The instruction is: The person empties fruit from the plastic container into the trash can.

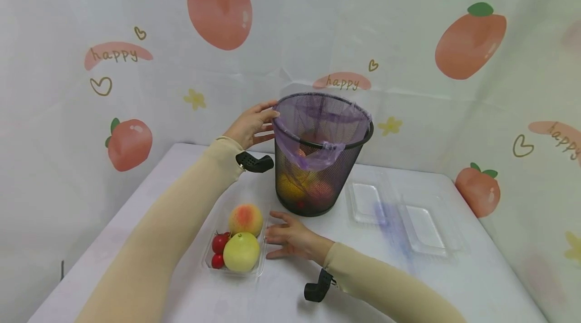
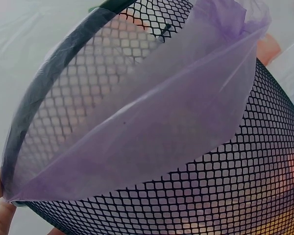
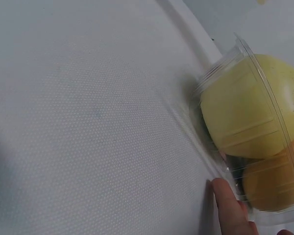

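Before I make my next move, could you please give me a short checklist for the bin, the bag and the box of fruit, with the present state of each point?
1. Bin standing upright on the table: ok.
2. Bag folded over the bin's front rim: ok.
3. Left grip at the bin's rim: ok, fingers touch its outer side.
4. Fruit lying inside the box: ok, a peach, a yellow fruit and small red fruits.
5. Right grip closed around the box: not ok, fingers are spread beside it.
6. Right fingertips firmly against the box: cannot tell.
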A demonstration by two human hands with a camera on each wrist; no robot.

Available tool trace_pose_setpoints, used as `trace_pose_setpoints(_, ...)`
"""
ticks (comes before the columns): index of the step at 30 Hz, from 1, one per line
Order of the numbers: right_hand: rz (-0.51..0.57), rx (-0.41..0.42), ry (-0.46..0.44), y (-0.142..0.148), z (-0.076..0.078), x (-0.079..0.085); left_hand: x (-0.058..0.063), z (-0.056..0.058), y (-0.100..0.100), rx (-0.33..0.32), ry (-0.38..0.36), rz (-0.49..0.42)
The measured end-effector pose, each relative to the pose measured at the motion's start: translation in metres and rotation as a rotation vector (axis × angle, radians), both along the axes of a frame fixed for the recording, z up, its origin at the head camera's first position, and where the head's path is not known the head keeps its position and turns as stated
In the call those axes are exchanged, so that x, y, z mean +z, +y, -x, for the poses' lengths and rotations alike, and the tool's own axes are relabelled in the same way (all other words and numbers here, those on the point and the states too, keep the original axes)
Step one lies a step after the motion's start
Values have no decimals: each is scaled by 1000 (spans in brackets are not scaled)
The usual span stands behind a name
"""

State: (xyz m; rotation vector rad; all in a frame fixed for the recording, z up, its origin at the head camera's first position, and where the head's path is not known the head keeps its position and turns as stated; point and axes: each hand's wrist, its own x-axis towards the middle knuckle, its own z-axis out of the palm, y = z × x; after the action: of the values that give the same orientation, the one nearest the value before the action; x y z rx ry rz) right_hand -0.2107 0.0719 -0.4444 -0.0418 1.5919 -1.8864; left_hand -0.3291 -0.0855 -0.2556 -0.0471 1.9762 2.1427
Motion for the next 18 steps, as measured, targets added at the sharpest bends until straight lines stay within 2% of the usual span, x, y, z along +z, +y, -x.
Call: trace_pose_setpoints(18,-20,9,-23,-3,2,1,0,-1,1,-3,4,4)
